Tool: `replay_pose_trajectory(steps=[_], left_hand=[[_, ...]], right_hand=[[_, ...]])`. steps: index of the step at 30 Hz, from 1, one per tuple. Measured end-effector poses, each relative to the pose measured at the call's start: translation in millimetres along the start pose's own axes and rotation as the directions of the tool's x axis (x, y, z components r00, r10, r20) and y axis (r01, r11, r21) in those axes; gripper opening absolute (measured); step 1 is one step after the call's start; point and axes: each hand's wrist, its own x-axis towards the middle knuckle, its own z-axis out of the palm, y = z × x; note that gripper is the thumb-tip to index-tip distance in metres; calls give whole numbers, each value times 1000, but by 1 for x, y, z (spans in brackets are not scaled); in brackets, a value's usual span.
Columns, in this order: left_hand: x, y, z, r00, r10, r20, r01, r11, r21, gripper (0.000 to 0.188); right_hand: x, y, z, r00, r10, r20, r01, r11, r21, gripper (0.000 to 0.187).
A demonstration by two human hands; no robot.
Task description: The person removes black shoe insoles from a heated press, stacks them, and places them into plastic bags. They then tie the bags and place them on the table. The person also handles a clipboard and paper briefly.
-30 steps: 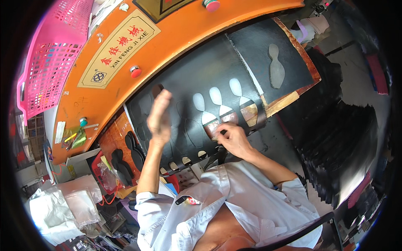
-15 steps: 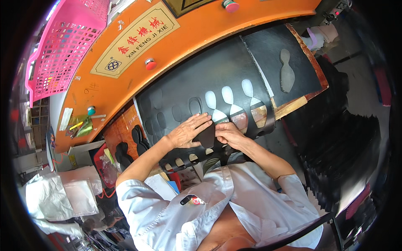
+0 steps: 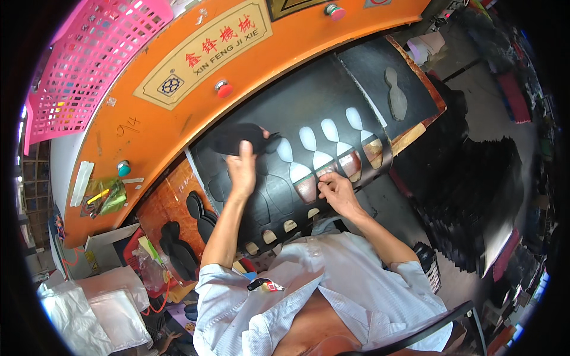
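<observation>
My left hand [image 3: 242, 172] is raised over the left part of a black sheet [image 3: 323, 77], its fingers closed around dark sole-shaped pieces [image 3: 234, 137]; blur hides how many. The sheet lies on the work surface and has several sole-shaped openings [image 3: 309, 139] in a row, pale at the top and brownish below. At its near edge my right hand [image 3: 340, 194] pinches the sheet beside one opening's lower part. Cut sole outlines [image 3: 274, 193] show in the sheet below my left hand. A grey sole-shaped piece [image 3: 396, 98] lies at the right end.
An orange machine front [image 3: 178, 124] with red and green buttons runs along the far side. A pink basket [image 3: 98, 65] sits at the upper left. Black soles [image 3: 178, 252] are stacked at the left, near clear plastic bags [image 3: 119, 314]. Dark sheet material [image 3: 457, 207] hangs at the right.
My left hand has lifted from the sheet and moved left and away with dark sole pieces. Another opening now shows where it lay. My right hand has shifted slightly right.
</observation>
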Motion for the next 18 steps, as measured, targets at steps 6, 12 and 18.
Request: replay_pose_trajectory(steps=[6,12,18], left_hand=[[-14,32,-44,920,340,197,-391,742,544,33],[-40,-3,-54,487,-139,862,-710,513,484,71],[-43,-14,-53,502,-67,862,-731,500,464,61]], right_hand=[[-24,-13,37,879,-474,-46,450,858,-246,14],[20,3,62,900,-2,436,-119,961,250,16],[16,11,44,878,-36,478,-123,946,299,14]])
